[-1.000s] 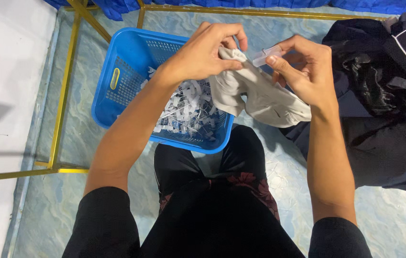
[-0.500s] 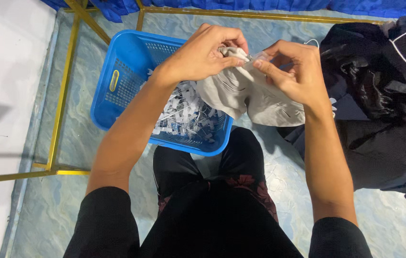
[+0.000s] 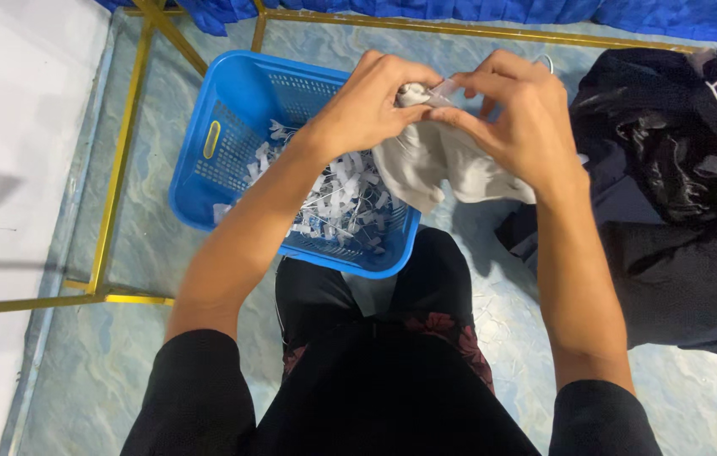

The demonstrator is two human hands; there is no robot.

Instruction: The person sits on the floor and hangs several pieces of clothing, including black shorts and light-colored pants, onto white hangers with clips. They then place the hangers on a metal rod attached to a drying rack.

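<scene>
Head view, looking down over the person's lap. The left hand is clenched around the bunched top of a pale grey cloth, a soft, matte, crumpled fabric that hangs in loose folds below both hands. The right hand meets it from the other side, fingertips pinched on a small clear plastic tag at the top edge of the cloth; thumb and forefinger press together there. The cloth is held in the air above the near right corner of a blue plastic basket, rectangular with rounded corners, perforated walls and a yellow-rimmed oval handle slot. Inside the basket lies a heap of small white plastic tags, thin, stiff and tangled. To the right, on the floor, a pile of black garments shows glossy creased fabric and a thin white piping line. The floor has a pale blue, marbled, wavy pattern and is crossed by yellow metal frame bars. Black sleeves and dark trousers with a red floral patch fill the lower edge.
</scene>
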